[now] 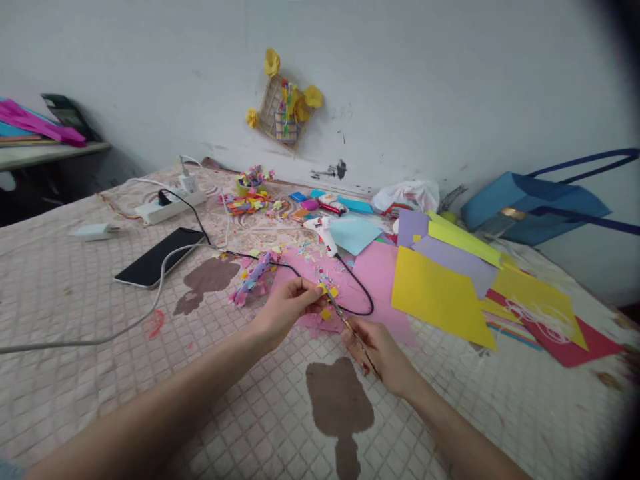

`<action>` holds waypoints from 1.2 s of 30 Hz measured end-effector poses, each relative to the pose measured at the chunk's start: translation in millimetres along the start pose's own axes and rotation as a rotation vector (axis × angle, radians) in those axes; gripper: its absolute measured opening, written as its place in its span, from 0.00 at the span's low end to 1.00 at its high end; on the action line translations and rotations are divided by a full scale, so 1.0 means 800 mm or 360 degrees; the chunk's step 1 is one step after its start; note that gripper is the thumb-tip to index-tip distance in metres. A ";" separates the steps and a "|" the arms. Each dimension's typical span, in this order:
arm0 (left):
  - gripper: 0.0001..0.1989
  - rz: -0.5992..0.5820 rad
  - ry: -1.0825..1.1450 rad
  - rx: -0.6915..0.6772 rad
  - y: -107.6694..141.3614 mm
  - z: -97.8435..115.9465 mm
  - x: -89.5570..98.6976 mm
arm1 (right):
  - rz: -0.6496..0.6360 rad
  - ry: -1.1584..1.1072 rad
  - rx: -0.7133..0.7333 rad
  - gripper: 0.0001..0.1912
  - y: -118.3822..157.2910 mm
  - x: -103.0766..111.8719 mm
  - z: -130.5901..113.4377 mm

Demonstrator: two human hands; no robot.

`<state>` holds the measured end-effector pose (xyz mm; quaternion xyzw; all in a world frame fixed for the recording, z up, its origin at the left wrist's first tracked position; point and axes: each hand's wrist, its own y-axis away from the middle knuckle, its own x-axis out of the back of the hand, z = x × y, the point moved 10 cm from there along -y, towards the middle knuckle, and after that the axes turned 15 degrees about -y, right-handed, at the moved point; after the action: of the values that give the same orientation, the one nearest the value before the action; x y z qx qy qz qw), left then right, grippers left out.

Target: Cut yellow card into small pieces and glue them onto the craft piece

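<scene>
My left hand (299, 299) pinches a small yellow paper piece (323, 289) between thumb and fingers. In my right hand (376, 347) is a pair of scissors (340, 312), its fingers closed around the handles. The scissor blades point up and left and meet the paper piece at my left fingertips. Other small yellow paper bits (327, 314) lie just below the blades on a pink paper sheet (383, 267). Left of my left hand lies a lilac roll with paper flowers (255, 279). A white glue gun (323, 235) rests beyond both hands, with its black cord curving beside the scissors.
Coloured paper sheets, one of them yellow (437, 293), spread to the right near a blue bag (530, 203). At left are a phone (157, 258), a white power strip (170, 205), a charger (95, 231) and loose cables. A small flower pot (250, 183) stands at the back.
</scene>
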<state>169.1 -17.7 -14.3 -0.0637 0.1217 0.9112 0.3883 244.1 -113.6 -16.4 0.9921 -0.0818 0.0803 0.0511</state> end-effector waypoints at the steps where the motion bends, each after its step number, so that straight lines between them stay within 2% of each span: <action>1: 0.10 0.0000 0.0002 0.0003 0.000 0.000 0.000 | 0.0012 -0.0005 0.0000 0.18 0.000 0.001 0.001; 17: 0.09 -0.0044 0.0068 0.0017 -0.002 -0.004 -0.003 | -0.0032 -0.0047 -0.0027 0.20 0.004 -0.001 0.001; 24: 0.08 -0.0039 0.0056 0.0017 -0.001 -0.004 -0.002 | -0.0020 -0.0030 0.0031 0.20 0.003 0.000 -0.002; 36: 0.08 -0.0045 0.0023 0.0003 -0.002 -0.004 -0.001 | 0.0003 -0.0017 -0.0050 0.19 0.003 0.002 0.007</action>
<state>171.1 -17.8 -17.3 -0.0715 0.1244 0.9051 0.4002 245.9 -117.2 -21.8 0.9915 -0.0843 0.0736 0.0662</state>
